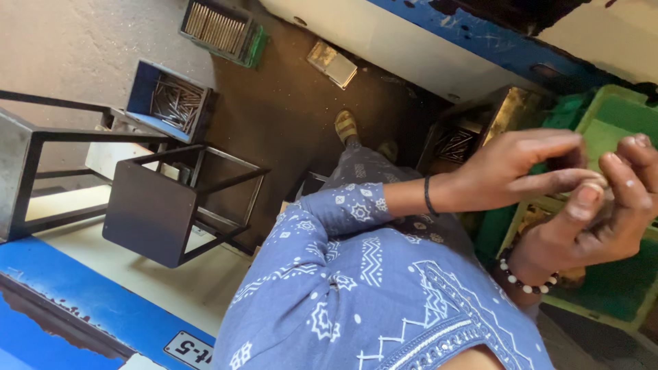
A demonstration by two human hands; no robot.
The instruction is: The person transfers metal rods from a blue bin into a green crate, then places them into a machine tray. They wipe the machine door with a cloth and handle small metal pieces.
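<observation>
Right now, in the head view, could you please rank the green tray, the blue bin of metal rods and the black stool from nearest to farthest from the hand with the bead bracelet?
From the beaded-wrist hand:
1. Green tray, directly beneath and behind it.
2. Black stool, lower left.
3. Blue bin of metal rods, upper left, slightly farther than the stool.

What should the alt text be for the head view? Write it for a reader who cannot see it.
Seen from above, a person in a blue patterned garment brings the left hand and right hand together, fingertips meeting over green trays; anything pinched between them is too small to tell. Behind, bins of metal rods and a dark metal stool stand on the floor.
</observation>
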